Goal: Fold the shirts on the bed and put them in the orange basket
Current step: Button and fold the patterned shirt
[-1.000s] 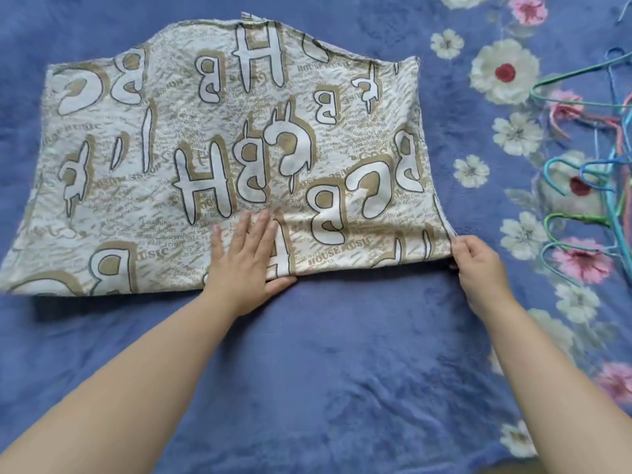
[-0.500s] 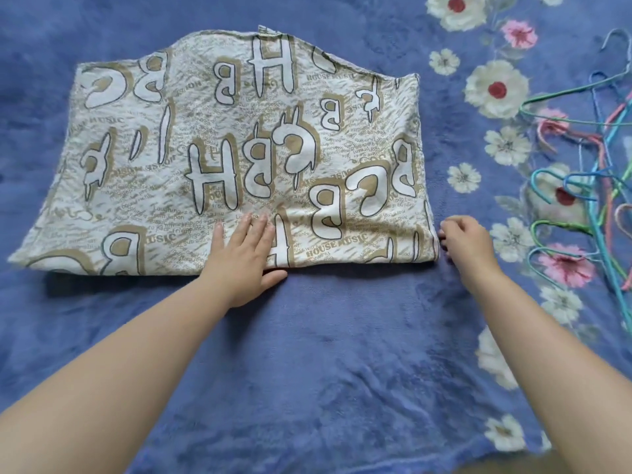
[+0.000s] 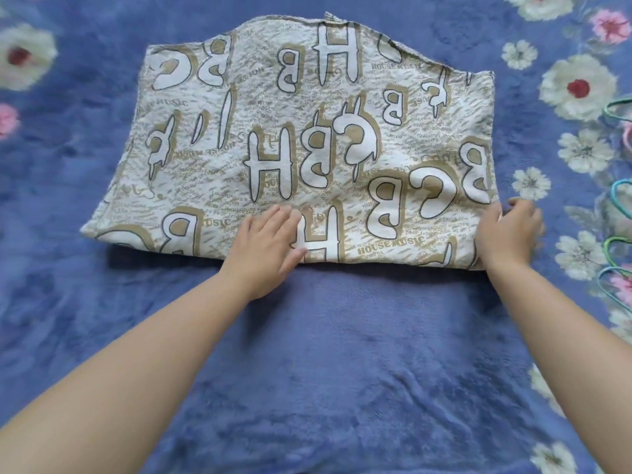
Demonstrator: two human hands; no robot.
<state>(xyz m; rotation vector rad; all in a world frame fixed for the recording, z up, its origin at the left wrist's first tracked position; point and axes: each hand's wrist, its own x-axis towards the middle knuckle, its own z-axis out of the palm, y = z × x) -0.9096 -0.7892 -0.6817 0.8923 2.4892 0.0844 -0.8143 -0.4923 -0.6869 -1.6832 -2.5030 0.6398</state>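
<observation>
The likeliest slip is the thin, crinkled cream shirt printed with large white and tan letters creeping on the plush blue flowered bed blanket if the lower right corner is lifted, since only 1 flat palm pins it and the layers could skew. The shirt lies spread across the upper middle of the frame, partly folded, its near edge under both hands. The left hand rests open and flat on that edge, while the right hand seems to be pinching the corner, though blur hides the fingertips.

The right hand has moved from beside the shirt's corner onto it — fingers now blurred.
</observation>
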